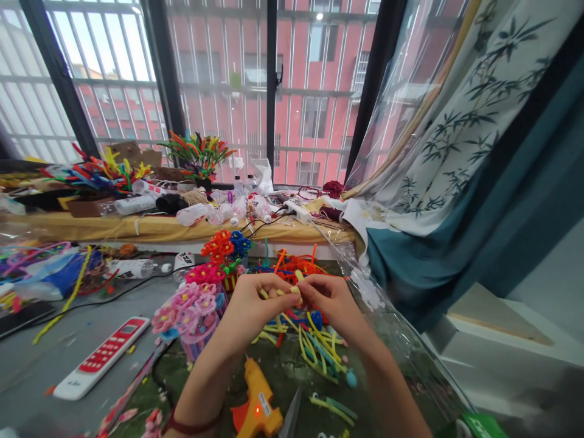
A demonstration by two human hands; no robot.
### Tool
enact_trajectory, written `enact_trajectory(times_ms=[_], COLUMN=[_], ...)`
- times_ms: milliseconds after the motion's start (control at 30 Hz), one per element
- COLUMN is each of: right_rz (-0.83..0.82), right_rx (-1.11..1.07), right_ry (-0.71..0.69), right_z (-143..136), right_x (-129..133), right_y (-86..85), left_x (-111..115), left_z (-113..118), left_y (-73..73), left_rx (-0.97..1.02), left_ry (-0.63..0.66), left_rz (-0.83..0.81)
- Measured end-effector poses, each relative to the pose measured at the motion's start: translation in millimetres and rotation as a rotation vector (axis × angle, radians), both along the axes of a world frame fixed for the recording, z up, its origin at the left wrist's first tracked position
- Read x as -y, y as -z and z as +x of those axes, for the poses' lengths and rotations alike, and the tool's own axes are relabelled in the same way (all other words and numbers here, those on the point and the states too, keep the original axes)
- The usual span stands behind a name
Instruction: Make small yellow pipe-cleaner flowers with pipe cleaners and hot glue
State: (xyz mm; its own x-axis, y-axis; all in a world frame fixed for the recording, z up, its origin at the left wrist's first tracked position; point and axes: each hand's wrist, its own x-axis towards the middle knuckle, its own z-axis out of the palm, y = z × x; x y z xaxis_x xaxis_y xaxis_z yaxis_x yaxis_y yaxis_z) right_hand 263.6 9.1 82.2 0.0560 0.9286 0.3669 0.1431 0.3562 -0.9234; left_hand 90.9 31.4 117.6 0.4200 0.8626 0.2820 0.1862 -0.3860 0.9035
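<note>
My left hand (262, 299) and my right hand (329, 299) meet above the middle of the table. Both are closed, fingertips pinching a pale yellow pipe cleaner (298, 277) between them. Part of it is hidden by my fingers. Beneath my hands lies a loose pile of yellow and green pipe cleaners (314, 350). Orange-red pipe cleaners (296, 264) are heaped just beyond. To the left of my left hand stands a bunch of pink pipe-cleaner flowers (196, 307), with orange flowers (219, 244) and blue flowers (240, 243) behind it.
A yellow glue gun (259, 401) with a lit red light lies near me, beside a scissor blade (291, 413). A white and red remote control (103, 359) rests at left. Bottles (137, 267) and a cluttered windowsill (159, 230) lie farther back. Curtains (410, 267) hang at right.
</note>
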Motion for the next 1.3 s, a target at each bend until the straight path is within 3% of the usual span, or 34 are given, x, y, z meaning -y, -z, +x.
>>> enact_trajectory(times_ms=[167,367,600,833,1000,1300], right_rz=[-0.106,-0.127,-0.138,-0.123,-0.112,-0.082], right_rx=[-0.246,-0.455,-0.463,-0.437,-0.455,-0.508], right_ry=[-0.269,-0.361,-0.344,-0.218,-0.156,-0.147], right_z=[-11,-20,-18,-16,-16,-18], right_x=[0,0,3,9,12,11], right_y=[0.8,2.1,-1.0,-10.8,-14.9,-13.4], left_x=[-3,0,-2,-4,-5,-2], left_z=[3,6,5,7,7,13], left_y=[3.5,-2.2,-1.1,4.8,7.1,12.6], left_rx=[0.253,0.367,0.314,0.225,0.141,0.172], left_ry=[0.072,0.166,0.099,0.088,0.007,-0.159], left_rz=[-0.196,-0.256,-0.204,-0.039,0.109,0.175])
